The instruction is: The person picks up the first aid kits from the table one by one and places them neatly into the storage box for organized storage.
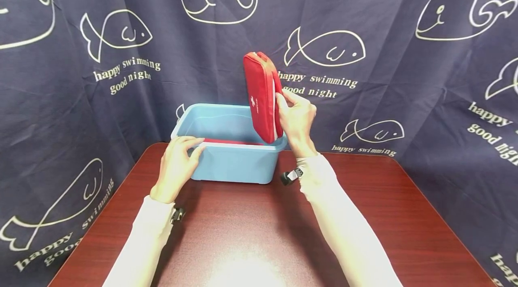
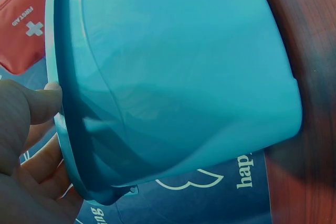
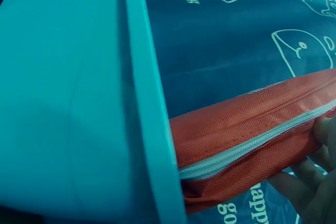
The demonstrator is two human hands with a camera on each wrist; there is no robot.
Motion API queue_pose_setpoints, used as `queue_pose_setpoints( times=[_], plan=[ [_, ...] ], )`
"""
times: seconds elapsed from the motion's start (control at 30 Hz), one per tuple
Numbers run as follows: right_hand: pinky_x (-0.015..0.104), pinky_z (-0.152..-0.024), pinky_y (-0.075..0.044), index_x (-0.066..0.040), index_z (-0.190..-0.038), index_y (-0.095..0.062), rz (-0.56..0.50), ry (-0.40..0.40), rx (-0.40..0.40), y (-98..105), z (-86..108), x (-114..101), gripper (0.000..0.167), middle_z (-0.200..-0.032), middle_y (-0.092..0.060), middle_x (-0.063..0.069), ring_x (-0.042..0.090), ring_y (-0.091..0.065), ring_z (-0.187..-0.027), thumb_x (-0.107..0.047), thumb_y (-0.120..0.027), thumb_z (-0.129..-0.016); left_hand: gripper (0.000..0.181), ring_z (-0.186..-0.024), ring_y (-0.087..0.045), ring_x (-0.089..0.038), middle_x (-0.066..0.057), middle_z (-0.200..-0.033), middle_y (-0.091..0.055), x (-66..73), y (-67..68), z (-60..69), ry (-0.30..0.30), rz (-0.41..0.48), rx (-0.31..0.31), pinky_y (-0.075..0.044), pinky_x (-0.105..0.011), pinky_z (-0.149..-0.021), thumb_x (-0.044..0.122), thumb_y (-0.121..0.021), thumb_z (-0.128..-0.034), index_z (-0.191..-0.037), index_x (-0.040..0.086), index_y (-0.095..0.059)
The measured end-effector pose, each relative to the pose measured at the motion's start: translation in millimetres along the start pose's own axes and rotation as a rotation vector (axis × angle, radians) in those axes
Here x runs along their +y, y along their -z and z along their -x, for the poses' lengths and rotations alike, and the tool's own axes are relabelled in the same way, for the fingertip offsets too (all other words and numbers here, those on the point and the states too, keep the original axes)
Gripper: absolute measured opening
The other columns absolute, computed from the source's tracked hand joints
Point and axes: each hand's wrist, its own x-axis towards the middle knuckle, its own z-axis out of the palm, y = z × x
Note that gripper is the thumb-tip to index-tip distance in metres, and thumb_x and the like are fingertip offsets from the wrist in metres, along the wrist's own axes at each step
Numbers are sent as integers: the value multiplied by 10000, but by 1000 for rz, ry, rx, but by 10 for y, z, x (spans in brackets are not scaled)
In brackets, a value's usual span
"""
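Observation:
My right hand [image 1: 298,116] grips a red first aid pouch [image 1: 262,98] by its right edge. The pouch stands nearly upright over the right end of a light blue plastic bin [image 1: 234,163]. It has a white cross on its face, and its white zipper [image 3: 231,156] shows in the right wrist view; the lower end is behind the bin's rim there. My left hand [image 1: 178,163] holds the bin's near rim at the left corner, thumb [image 2: 44,100] and fingers about the edge. Inside the bin, a strip of something red [image 1: 228,141] shows behind the near wall; the rest is hidden.
The bin stands near the back edge of a reddish-brown wooden table [image 1: 243,224]. A dark blue curtain [image 1: 218,66] with white fish and whale drawings hangs behind and at both sides. Each wrist wears a small dark strap device [image 1: 292,176].

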Motion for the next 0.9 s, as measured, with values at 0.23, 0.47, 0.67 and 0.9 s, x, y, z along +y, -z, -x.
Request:
queue_pose_setpoints(
  times=[0.23, 0.47, 0.67, 0.9],
  plan=[
    [410, -801, -566, -300, -1041, -847, 72, 59, -69, -123, 86, 49, 150, -916, -800, -67, 148, -777, -889, -273, -769, -915, 259, -1126, -615, -290, -78, -1118, -729, -23, -35, 3, -6, -7, 5, -500, -502, -954, 236, -779, -931, -1162, 119, -805],
    [465, -818, -573, -298, -1110, -831, 142, 68, -122, -210, 144, 78, 198, -977, -800, -57, 227, -774, -944, -301, -770, -921, 257, -1128, -612, -295, -83, -1122, -730, -30, -55, 4, -7, 0, 8, -496, -504, -956, 220, -781, -928, -1165, 122, -805],
    [475, -838, -575, -308, -1133, -823, 188, 27, -163, -252, 186, 79, 218, -1012, -799, -40, 266, -767, -973, -339, -763, -925, 259, -1132, -612, -297, -84, -1124, -729, -28, -57, 4, -4, -4, 9, -497, -511, -954, 220, -785, -925, -1164, 121, -805],
    [409, -809, -562, -375, -1045, -816, 176, -4, -259, -242, 244, 27, 181, -934, -791, -138, 101, -753, -854, -407, -666, -947, 260, -1131, -614, -292, -77, -1125, -729, -26, -56, 5, -3, -12, 8, -506, -515, -937, 230, -781, -929, -1166, 125, -804]
  ],
)
